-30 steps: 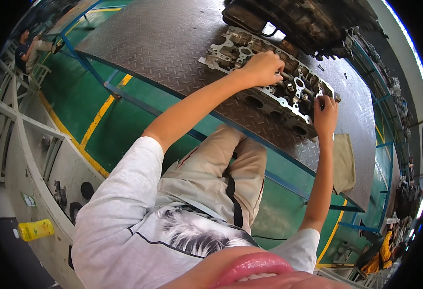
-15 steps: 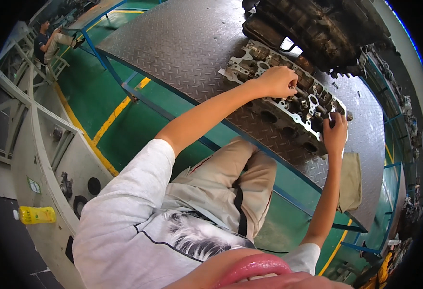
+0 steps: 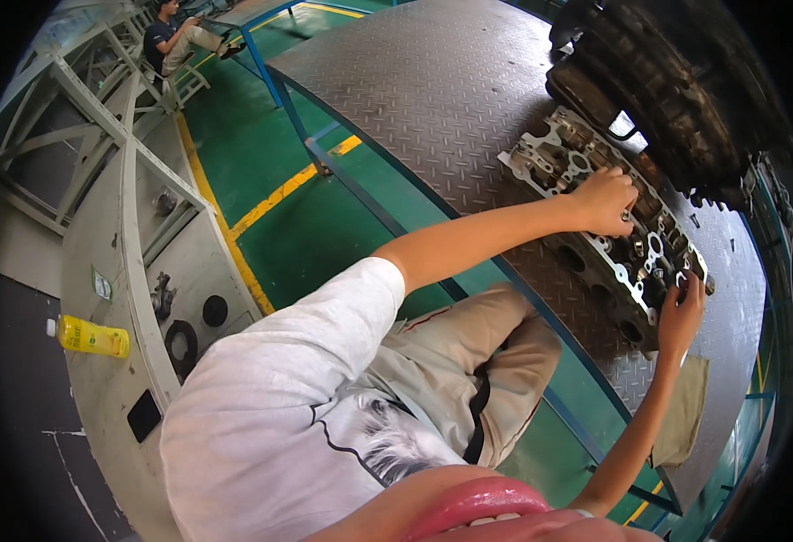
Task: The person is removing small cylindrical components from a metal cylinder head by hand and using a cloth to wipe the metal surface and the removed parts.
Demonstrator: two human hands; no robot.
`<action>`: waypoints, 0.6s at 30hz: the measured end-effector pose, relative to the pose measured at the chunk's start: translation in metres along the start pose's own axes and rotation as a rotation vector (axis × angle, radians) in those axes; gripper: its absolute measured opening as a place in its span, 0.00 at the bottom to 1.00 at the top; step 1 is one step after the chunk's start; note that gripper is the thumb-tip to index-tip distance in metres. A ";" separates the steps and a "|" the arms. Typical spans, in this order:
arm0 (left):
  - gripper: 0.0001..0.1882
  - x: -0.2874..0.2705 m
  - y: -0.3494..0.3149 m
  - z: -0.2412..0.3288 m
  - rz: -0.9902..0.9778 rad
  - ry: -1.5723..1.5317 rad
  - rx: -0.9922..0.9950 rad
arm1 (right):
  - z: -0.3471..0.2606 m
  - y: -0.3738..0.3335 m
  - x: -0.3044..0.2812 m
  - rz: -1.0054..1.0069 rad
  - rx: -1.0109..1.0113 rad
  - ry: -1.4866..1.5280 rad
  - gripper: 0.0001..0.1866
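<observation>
An engine cylinder head [image 3: 627, 287], silvery metal with dark round ports along its near side, lies on a steel tread-plate table [image 3: 387, 86]. My left hand [image 3: 602, 200] reaches over the middle of it, fingers curled together; a small metal part shows at the fingertips, too small to name. At the cylinder head's near right end, my right hand [image 3: 683, 316] has its thumb and fingers closed at a recess. Whatever is between those fingers is hidden. Exposed valve-train parts [image 3: 638, 247] sit between the two hands.
A large dark engine block [image 3: 676, 90] stands just behind the cylinder head. Small bolts [image 3: 695, 219] lie to its right, and a tan cloth [image 3: 683, 415] hangs at the table's near edge. Leftward, a pale bench [image 3: 121, 388] holds a yellow bottle [image 3: 94, 338]. A person [image 3: 172, 41] sits far left.
The whole view has shifted, so the table, cylinder head and hands appear farther right and lower. Both hands stay at about the same places on the cylinder head.
</observation>
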State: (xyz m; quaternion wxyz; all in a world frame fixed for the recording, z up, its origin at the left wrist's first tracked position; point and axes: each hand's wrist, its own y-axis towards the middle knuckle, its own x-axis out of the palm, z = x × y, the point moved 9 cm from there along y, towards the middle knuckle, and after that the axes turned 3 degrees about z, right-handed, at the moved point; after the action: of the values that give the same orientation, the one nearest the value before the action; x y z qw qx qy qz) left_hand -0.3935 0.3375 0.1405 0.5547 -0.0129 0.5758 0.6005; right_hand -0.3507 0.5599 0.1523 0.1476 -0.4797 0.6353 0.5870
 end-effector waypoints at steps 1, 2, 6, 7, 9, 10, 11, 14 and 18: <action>0.15 -0.001 0.000 -0.002 0.026 -0.074 -0.023 | 0.000 0.000 0.000 0.013 -0.002 -0.004 0.15; 0.15 -0.001 0.000 -0.002 0.036 -0.088 -0.019 | -0.002 -0.001 -0.003 0.038 -0.028 -0.015 0.14; 0.15 0.000 -0.001 0.001 0.056 -0.089 0.000 | 0.001 -0.002 -0.002 0.014 0.008 -0.029 0.14; 0.15 0.000 -0.001 0.001 0.055 -0.079 -0.002 | 0.000 -0.002 -0.002 0.021 -0.006 -0.039 0.14; 0.15 -0.002 -0.001 0.001 0.062 -0.040 -0.010 | -0.003 -0.001 -0.003 0.034 -0.017 -0.043 0.14; 0.15 -0.001 -0.001 0.002 0.050 -0.050 -0.006 | -0.003 0.000 -0.003 0.030 -0.023 -0.051 0.14; 0.15 -0.002 -0.001 0.002 0.049 -0.041 -0.011 | -0.005 0.000 -0.004 0.043 -0.044 -0.067 0.13; 0.15 -0.005 -0.001 0.005 0.053 -0.021 -0.002 | 0.000 -0.001 -0.002 0.011 -0.012 0.016 0.14; 0.17 -0.006 -0.005 0.008 0.047 0.092 0.011 | 0.008 -0.001 0.002 -0.015 -0.060 0.094 0.16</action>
State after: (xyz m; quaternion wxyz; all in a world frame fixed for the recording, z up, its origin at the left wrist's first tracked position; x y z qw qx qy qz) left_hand -0.3825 0.3379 0.1443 0.5134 -0.0240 0.6043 0.6089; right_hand -0.3540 0.5659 0.1479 0.1075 -0.5157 0.6199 0.5816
